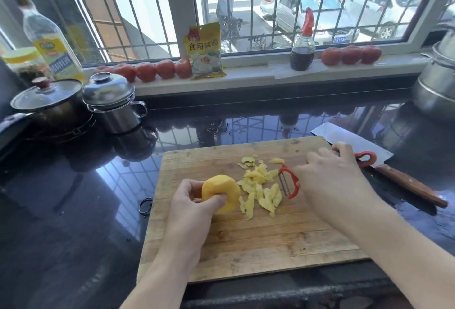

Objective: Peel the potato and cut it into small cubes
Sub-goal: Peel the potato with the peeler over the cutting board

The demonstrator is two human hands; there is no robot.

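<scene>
Peeling looked finished or close to it: the potato [220,193] showed smooth yellow all over its visible side, held just above the cutting board [246,247] near its 9 o'clock edge. The left hand [194,206] gripped it, thumb and fingers curled round its near side. A heap of peelings [261,185] lay at board centre. At about 2 o'clock from the potato the right hand [330,175] held the red peeler [289,183], fingers curled over its handle, blade end down among the scraps — whether lifting or laying it down, could not tell. Next move, as judged: set the peeler aside, clear the scraps, take up the cleaver [369,148] lying off the board's 2 o'clock corner with a second red tool [366,158] resting on it. Containers — a glass-lidded pot [49,104] and a lidded steel pot [110,102] at 10 o'clock, contents hidden; stacked steel pots [435,82] at 2 o'clock, contents unseen; oil bottle [53,42] mostly empty; dark sauce bottle [302,52] on the sill, roughly a third full.
</scene>
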